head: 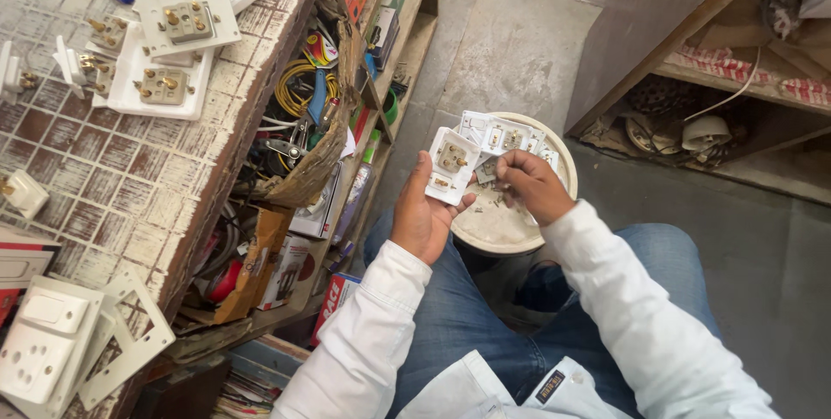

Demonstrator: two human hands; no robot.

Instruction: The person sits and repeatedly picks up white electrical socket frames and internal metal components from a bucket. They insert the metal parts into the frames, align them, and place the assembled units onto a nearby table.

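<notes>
A white socket module [451, 165], back side up with brass terminals showing, is gripped in the left hand [421, 215] above a white bucket [512, 237]. The right hand [530, 183] is pinched closed beside it, on something too small to identify. More white switch plates [164, 86] are spread on the tabletop [147, 185].

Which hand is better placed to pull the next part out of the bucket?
Right, probably. The right hand sits over the white bucket, fingers down among the white switch parts. The left hand is occupied, holding a white socket module back side up.
</notes>
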